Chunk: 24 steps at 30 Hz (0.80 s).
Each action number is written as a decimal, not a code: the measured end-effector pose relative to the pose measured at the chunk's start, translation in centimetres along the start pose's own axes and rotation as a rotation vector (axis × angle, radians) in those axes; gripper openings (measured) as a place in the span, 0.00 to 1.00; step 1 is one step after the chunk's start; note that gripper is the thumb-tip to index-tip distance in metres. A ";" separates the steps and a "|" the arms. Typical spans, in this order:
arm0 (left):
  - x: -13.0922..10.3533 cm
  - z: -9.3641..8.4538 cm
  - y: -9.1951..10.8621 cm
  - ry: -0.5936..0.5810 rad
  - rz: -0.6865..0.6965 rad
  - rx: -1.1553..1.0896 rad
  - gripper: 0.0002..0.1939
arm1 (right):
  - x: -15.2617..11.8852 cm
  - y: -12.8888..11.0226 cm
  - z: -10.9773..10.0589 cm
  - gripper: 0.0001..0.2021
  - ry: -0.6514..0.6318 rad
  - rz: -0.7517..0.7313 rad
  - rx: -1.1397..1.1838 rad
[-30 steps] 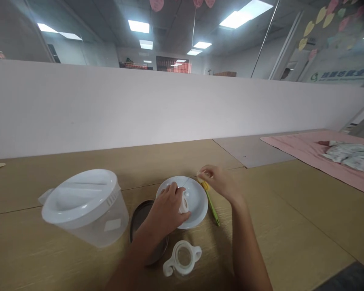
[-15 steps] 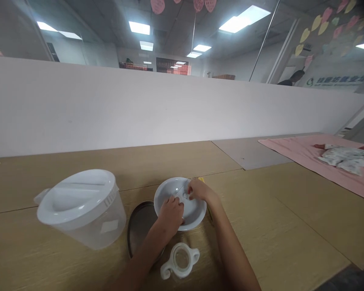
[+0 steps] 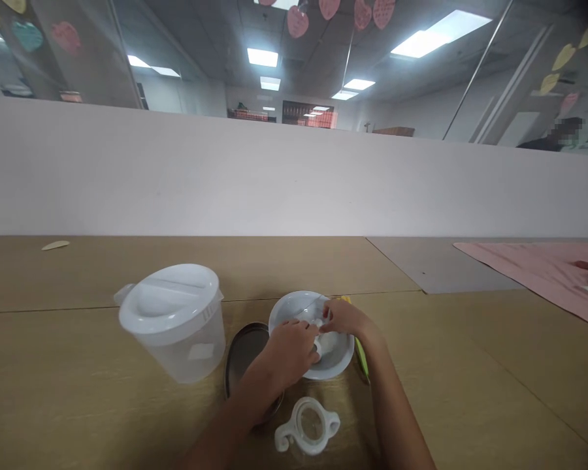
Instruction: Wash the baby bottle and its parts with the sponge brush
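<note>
A white bowl [image 3: 338, 365] stands on the table, and both of my hands reach into it. My left hand [image 3: 294, 349] is over the near left part, its fingers curled down; what they grip is mostly hidden. My right hand [image 3: 347, 316] comes over the right rim with fingers bent together close to the left fingertips. A small whitish piece [image 3: 317, 323] shows between the hands, too small to name. Partly under my left forearm lies a dark round pan [image 3: 240, 349]. A white ring-shaped piece [image 3: 296, 424] with a hook and a handle sits nearer to me.
A lidded translucent bucket [image 3: 186, 352] stands at the left. Right of the bowl lies a green and yellow slender thing [image 3: 361, 358], partly behind my right arm. A pink cloth [image 3: 539, 267] covers the far right. A low white wall [image 3: 274, 183] borders the table's back.
The view has turned left, so everything appears farther right. Both hands stay in the bowl, fingertips close together. More of the green thing beside the bowl shows.
</note>
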<state>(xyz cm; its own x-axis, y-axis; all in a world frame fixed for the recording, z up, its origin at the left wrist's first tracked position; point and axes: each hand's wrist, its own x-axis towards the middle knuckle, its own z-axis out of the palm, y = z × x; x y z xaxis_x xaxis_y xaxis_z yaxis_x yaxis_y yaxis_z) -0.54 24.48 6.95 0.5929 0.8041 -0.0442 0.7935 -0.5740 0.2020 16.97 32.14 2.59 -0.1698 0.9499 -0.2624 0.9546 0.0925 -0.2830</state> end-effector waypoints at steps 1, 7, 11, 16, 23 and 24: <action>-1.3 -1.5 -0.1 0.077 0.011 -0.071 0.13 | -0.2 0.3 -0.3 0.15 0.024 -0.006 0.008; -10.8 -8.1 -4.3 0.872 -0.369 -0.205 0.17 | -1.7 2.2 -1.7 0.11 0.121 0.003 0.085; -13.8 -8.6 -9.1 1.026 -0.820 -0.120 0.21 | -2.5 2.5 -2.3 0.08 0.154 0.016 0.112; -13.1 -7.6 -13.1 0.926 -0.975 -0.223 0.24 | -3.1 2.5 -2.7 0.07 0.147 -0.003 0.125; -11.4 -6.7 -15.1 0.910 -0.788 -0.350 0.28 | -3.0 2.9 -2.7 0.10 0.151 0.031 0.132; -11.2 -6.6 -15.1 0.911 -0.754 -0.396 0.28 | -3.0 2.9 -2.7 0.10 0.150 0.034 0.133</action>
<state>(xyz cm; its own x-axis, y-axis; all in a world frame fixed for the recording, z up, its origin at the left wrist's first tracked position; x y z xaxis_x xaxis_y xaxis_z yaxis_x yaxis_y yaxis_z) -20.07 25.17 10.86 -0.4279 0.8177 0.3851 0.7047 0.0350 0.7086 20.90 30.34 5.08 -0.0902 0.9865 -0.1367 0.9169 0.0287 -0.3981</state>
